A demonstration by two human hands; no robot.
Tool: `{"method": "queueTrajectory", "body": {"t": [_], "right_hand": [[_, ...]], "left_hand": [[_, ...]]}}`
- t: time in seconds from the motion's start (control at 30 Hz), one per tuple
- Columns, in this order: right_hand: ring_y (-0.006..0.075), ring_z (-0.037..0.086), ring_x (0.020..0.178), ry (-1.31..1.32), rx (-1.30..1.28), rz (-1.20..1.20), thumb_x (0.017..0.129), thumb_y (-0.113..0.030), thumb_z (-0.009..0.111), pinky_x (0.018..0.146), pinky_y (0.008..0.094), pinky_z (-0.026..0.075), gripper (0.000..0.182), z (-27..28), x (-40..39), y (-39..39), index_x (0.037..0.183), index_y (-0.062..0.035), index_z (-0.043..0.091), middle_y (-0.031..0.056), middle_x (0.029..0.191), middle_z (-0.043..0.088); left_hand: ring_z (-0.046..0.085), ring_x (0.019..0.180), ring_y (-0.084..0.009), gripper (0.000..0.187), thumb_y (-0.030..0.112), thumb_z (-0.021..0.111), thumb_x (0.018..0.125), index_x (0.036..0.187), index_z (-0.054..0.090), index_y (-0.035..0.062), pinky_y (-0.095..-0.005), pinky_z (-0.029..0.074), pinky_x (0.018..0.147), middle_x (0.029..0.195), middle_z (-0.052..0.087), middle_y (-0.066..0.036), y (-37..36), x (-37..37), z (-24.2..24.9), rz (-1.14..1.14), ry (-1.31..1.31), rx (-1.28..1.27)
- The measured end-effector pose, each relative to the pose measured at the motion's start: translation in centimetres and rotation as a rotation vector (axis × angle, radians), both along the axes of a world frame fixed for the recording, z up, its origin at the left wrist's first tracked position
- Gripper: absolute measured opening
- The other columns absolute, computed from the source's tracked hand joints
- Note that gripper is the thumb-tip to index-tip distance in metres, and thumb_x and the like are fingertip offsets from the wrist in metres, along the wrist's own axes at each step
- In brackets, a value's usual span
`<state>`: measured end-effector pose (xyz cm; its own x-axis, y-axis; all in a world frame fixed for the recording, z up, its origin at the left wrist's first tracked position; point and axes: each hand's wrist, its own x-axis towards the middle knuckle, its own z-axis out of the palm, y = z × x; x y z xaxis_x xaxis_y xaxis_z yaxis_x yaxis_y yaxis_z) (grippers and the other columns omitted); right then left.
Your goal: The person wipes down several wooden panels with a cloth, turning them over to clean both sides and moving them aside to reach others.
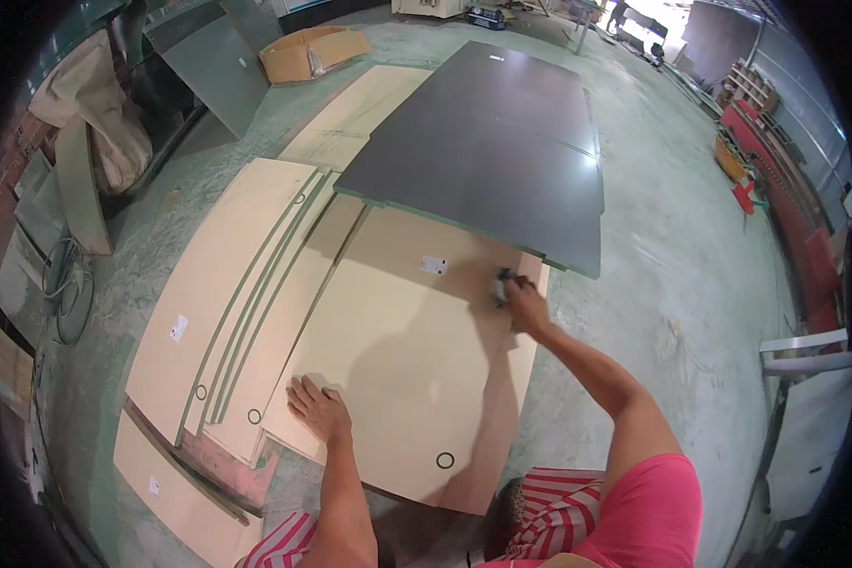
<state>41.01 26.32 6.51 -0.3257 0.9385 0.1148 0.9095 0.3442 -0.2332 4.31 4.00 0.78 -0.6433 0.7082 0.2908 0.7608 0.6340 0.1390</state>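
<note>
My left hand [319, 407] lies with its fingers spread on the left edge of a large cream panel [398, 364]. Near that panel's right edge, my right hand [526, 305] is closed on a crumpled grey rag [501, 287], pressed to the surface; motion blurs it somewhat. A white label [434, 265] is stuck on the panel, to the left of the rag. Closer to me, the panel bears a dark ring mark [445, 461]. Dark grey panels [473, 142] overlap its far end.
More cream panels [227, 284] and narrow strips lie stacked on the left. A separate panel [166, 492] is at the lower left. Further back are an open cardboard box [314, 52] and a leaning grey sheet [213, 71]. Red machinery [786, 189] runs along the right wall.
</note>
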Motion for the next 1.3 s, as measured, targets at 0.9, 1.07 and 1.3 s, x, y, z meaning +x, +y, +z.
{"method": "queueTrajectory", "body": {"t": [0.9, 1.07, 1.3], "right_hand": [[0.0348, 0.051, 0.115, 0.135, -0.326, 1.101, 0.072, -0.017, 0.065, 0.088, 0.0432, 0.05, 0.057, -2.1, -10.0, -21.0, 0.126, -0.0196, 0.047, 0.0201, 0.13, 0.044], [0.0322, 0.049, 0.116, 0.123, -0.214, 1.282, 0.075, -0.019, 0.064, 0.08, 0.0401, 0.053, 0.053, -2.5, -10.0, -22.0, 0.125, -0.025, 0.047, 0.0146, 0.125, 0.046], [0.0348, 0.053, 0.101, 0.037, -0.06, 0.368, 0.075, -0.026, 0.063, 0.078, 0.0448, 0.05, 0.035, -2.1, -7.5, -5.8, 0.108, -0.0167, 0.056, 0.0144, 0.113, 0.051]], "left_hand": [[0.032, 0.131, -0.0329, 0.043, 0.019, 0.047, 0.087, 0.126, 0.044, 0.0037, -0.0465, 0.027, 0.106, 0.138, 0.039, -0.014, 0.1, 0.0, -0.8, 0.002, 0.05, 0.025], [0.032, 0.131, -0.033, 0.042, 0.019, 0.047, 0.087, 0.126, 0.044, 0.0036, -0.0466, 0.027, 0.106, 0.137, 0.039, -0.014, 0.1, 0.0, -0.6, -0.001, 0.04, 0.034], [0.031, 0.131, -0.033, 0.043, 0.019, 0.047, 0.087, 0.127, 0.043, 0.003, -0.0468, 0.027, 0.105, 0.137, 0.039, -0.013, 0.1, 0.2, -0.6, -0.008, 0.035, 0.025]]}}
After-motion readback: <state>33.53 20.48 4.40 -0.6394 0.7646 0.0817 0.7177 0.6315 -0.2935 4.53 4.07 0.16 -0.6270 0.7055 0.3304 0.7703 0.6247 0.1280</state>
